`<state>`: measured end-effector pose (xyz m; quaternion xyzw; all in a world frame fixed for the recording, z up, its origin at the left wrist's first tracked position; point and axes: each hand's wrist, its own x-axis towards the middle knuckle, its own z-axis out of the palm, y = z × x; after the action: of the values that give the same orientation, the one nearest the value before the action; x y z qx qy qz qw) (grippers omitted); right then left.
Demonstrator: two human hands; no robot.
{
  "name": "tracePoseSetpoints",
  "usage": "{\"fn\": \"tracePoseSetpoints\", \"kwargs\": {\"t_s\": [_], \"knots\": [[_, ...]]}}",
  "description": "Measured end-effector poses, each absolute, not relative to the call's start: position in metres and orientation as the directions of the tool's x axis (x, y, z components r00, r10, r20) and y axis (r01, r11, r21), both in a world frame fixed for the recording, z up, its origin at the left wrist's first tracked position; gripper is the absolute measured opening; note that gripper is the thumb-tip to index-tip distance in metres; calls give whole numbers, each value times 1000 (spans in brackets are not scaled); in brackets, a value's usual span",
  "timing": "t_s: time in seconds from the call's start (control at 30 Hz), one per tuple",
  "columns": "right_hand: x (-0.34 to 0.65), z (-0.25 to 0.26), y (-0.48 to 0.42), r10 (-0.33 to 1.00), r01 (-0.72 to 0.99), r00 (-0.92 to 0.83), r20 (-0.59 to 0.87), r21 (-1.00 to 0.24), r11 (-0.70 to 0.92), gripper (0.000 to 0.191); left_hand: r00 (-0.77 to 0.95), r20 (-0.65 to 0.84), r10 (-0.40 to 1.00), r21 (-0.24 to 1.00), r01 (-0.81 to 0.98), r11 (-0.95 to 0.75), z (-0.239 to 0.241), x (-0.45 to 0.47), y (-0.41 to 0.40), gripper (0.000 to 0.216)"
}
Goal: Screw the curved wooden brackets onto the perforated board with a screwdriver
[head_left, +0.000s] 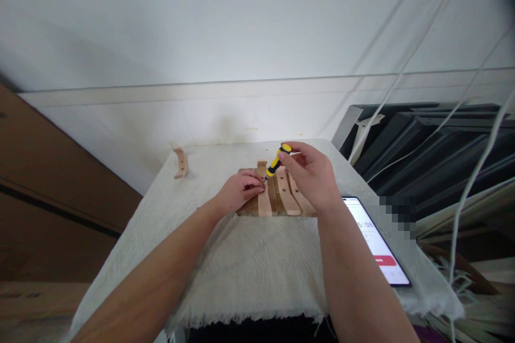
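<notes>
My right hand point(311, 171) is closed around the handle of a yellow and black screwdriver point(279, 159), which slants down to the left. Its tip meets a light wooden hook strip point(264, 204) lying on a brown wooden board point(275, 198). At the tip, my left hand point(239, 191) rests on the board with thumb and forefinger brought together; whatever they pinch is too small to make out. Right of that strip lies another curved wooden piece point(287, 198) with dark holes or screws. A further wooden piece point(304, 204) is partly hidden under my right hand.
A loose curved wooden piece point(181, 163) lies at the cloth's far left. The pale cloth point(249, 268) covers the table. A phone point(378, 246) lies beside my right forearm. Dark panels point(434, 139) and white cables point(478, 171) are at the right, brown cardboard point(60, 155) at the left.
</notes>
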<state>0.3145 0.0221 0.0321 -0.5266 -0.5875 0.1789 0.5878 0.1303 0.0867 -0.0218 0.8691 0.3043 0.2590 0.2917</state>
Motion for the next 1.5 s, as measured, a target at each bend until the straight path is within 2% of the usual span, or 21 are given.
{"fn": "tracePoseSetpoints", "kwargs": {"t_s": [0.17, 0.4, 0.63, 0.97, 1.13, 1.33, 1.4, 1.5], "knots": [[315, 30, 23, 810, 439, 222, 542, -798, 413, 32, 653, 260, 711, 698, 381, -606, -23, 131, 87, 10], [315, 32, 21, 795, 517, 162, 584, -737, 435, 28, 662, 304, 685, 695, 338, -635, -23, 131, 86, 10], [314, 32, 20, 807, 503, 80, 586, -722, 475, 37, 655, 384, 650, 654, 304, -693, -27, 131, 84, 9], [316, 33, 19, 808, 543, -50, 587, -663, 515, 35, 630, 433, 645, 620, 312, -720, -31, 131, 83, 8], [312, 53, 24, 860, 657, -128, 494, -608, 446, 32, 636, 419, 648, 632, 307, -711, -33, 130, 85, 8], [298, 105, 35, 922, 857, -305, 239, -352, 375, 25, 635, 423, 646, 627, 311, -715, -34, 130, 86, 7], [294, 115, 38, 930, 878, -329, 164, -309, 365, 30, 646, 416, 640, 631, 302, -714, -34, 129, 87, 8], [290, 120, 39, 928, 883, -349, 130, -286, 373, 39, 685, 387, 617, 626, 296, -721, -33, 129, 88, 11]]}}
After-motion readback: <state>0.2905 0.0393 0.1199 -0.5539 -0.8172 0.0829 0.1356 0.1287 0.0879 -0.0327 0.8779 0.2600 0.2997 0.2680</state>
